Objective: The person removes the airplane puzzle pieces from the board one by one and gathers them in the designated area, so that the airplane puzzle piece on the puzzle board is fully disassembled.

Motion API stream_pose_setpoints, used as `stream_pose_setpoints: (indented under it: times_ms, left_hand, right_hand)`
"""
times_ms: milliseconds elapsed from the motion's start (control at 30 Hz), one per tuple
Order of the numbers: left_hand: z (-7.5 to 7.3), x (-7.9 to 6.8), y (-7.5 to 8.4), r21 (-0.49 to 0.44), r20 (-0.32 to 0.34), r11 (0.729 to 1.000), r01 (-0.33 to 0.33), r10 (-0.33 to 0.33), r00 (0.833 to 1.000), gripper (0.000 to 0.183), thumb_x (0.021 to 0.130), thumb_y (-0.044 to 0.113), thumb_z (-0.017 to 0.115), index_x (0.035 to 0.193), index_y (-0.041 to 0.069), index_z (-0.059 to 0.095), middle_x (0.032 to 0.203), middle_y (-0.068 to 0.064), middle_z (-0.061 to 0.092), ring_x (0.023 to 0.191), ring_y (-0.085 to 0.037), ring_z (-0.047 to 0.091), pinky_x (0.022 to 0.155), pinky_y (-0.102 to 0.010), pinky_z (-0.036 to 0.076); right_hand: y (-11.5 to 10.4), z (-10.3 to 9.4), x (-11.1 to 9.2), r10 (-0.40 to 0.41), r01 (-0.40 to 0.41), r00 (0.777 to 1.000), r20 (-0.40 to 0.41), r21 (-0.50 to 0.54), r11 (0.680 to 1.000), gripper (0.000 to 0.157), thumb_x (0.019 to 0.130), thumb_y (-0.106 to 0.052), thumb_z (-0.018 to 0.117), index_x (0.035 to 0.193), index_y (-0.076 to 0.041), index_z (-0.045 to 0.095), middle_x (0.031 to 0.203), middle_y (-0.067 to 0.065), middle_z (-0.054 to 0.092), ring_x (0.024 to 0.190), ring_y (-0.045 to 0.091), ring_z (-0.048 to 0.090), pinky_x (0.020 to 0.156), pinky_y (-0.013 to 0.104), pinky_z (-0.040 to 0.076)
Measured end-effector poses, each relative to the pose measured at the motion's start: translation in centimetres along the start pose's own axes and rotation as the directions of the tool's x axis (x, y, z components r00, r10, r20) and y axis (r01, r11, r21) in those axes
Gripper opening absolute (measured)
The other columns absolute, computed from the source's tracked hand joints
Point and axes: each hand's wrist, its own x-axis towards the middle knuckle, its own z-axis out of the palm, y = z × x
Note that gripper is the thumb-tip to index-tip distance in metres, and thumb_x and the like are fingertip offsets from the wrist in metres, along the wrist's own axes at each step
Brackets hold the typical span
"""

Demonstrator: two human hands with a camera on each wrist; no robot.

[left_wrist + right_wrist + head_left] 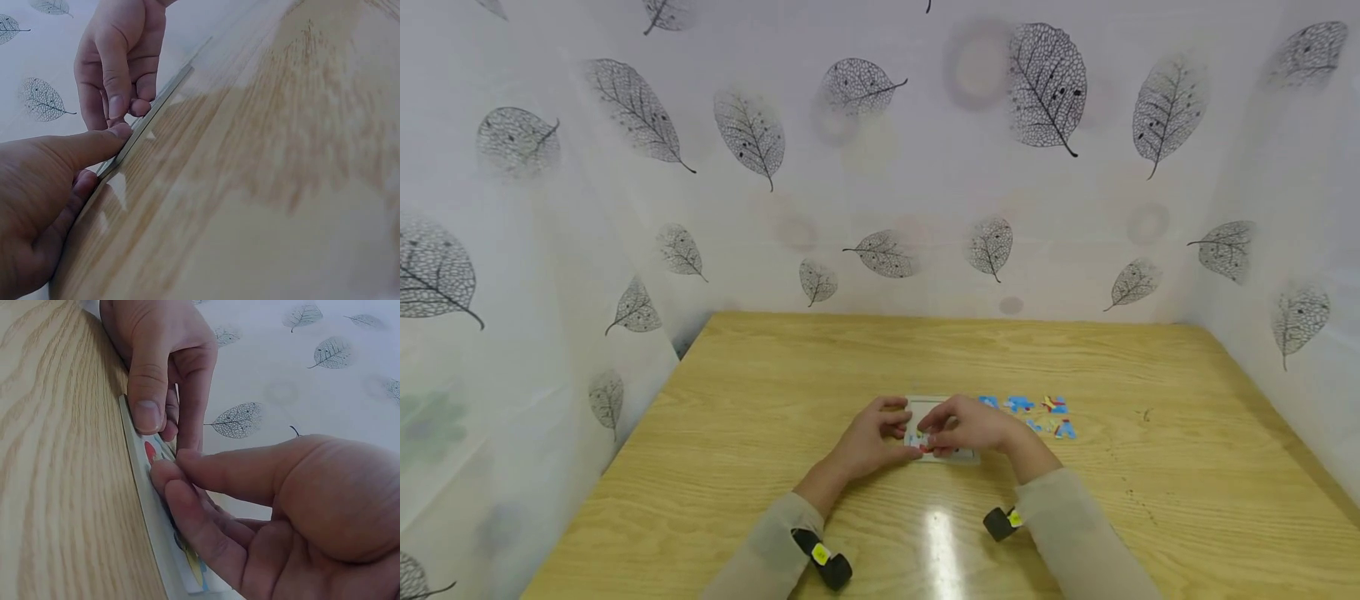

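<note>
a flat, pale-rimmed board [964, 457] lay near the middle of the wood-grained table [760, 383]. the left hand [871, 437] gripped its left end, thumb on the near rim; the right hand [973, 425] bunched its fingertips over it, around what i could not tell. only the head view showed jagged, mostly blue pieces [1019, 404] at right; the right wrist view better showed a yellow patch [196, 569] on the board.

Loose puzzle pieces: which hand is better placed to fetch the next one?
Probably the right hand: the loose pieces lie on its side; the left hand touches the tray at its left.
</note>
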Motion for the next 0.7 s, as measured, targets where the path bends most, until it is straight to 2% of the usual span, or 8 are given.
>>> stream_pose_setpoints:
  times_ms: [167, 300, 433, 567, 700]
  left_hand:
    - [0.02, 0.06, -0.04, -0.007, 0.002, 1.0, -0.004, 0.004, 1.0, 0.061, 0.081, 0.023, 0.085, 0.131, -0.003, 0.062, 0.145, -0.009, 0.051, 0.109, -0.02, 0.063, 0.093, -0.031, 0.054]
    - [0.02, 0.16, -0.17, -0.025, -0.001, 1.0, 0.0, 0.0, 1.0, 0.063, 0.081, 0.023, 0.085, 0.133, -0.002, 0.06, 0.144, -0.008, 0.052, 0.108, -0.019, 0.063, 0.093, -0.031, 0.054]
    - [-0.01, 0.16, -0.16, -0.047, 0.003, 0.999, 0.002, -0.002, 1.0, 0.068, 0.081, 0.024, 0.085, 0.137, 0.0, 0.054, 0.141, -0.01, 0.055, 0.107, -0.02, 0.064, 0.093, -0.033, 0.055]
    - [-0.03, 0.09, -0.13, -0.024, 0.009, 1.0, 0.008, -0.008, 1.0, 0.067, 0.082, 0.026, 0.084, 0.137, 0.0, 0.056, 0.143, -0.008, 0.053, 0.108, -0.019, 0.063, 0.093, -0.033, 0.055]
    - [0.15, 0.2, -0.19, 0.001, 0.004, 1.0, 0.005, -0.005, 1.0, 0.064, 0.081, 0.026, 0.085, 0.133, -0.001, 0.06, 0.145, -0.007, 0.051, 0.108, -0.018, 0.064, 0.092, -0.03, 0.055]
  right_hand:
    - [-0.14, 0.01, -0.06, 0.004, -0.004, 1.0, -0.005, -0.001, 1.0, 0.031, 0.097, -0.009, 0.063, 0.124, 0.006, 0.062, 0.102, 0.014, 0.069, 0.085, 0.019, 0.07, 0.075, 0.032, 0.059]
    - [-0.09, 0.15, 0.06, 0.019, -0.018, 0.999, -0.043, 0.031, 0.999, 0.029, 0.095, -0.014, 0.068, 0.118, 0.002, 0.062, 0.104, 0.013, 0.067, 0.085, 0.02, 0.07, 0.074, 0.034, 0.059]
    - [-0.04, 0.6, 0.54, 0.033, -0.027, 0.994, -0.105, 0.058, 0.998, 0.021, 0.094, -0.014, 0.069, 0.108, 0.001, 0.064, 0.096, 0.011, 0.068, 0.078, 0.019, 0.071, 0.069, 0.034, 0.059]
    - [-0.23, 0.85, 0.77, 0.064, -0.049, 0.987, -0.15, 0.103, 0.993, 0.015, 0.094, -0.011, 0.068, 0.101, 0.002, 0.063, 0.089, 0.011, 0.065, 0.074, 0.019, 0.071, 0.066, 0.034, 0.06]
    - [-0.2, 0.27, 0.2, 0.062, -0.047, 0.99, -0.128, 0.12, 0.992, 0.018, 0.096, -0.009, 0.064, 0.109, 0.003, 0.062, 0.094, 0.014, 0.065, 0.079, 0.021, 0.071, 0.072, 0.036, 0.061]
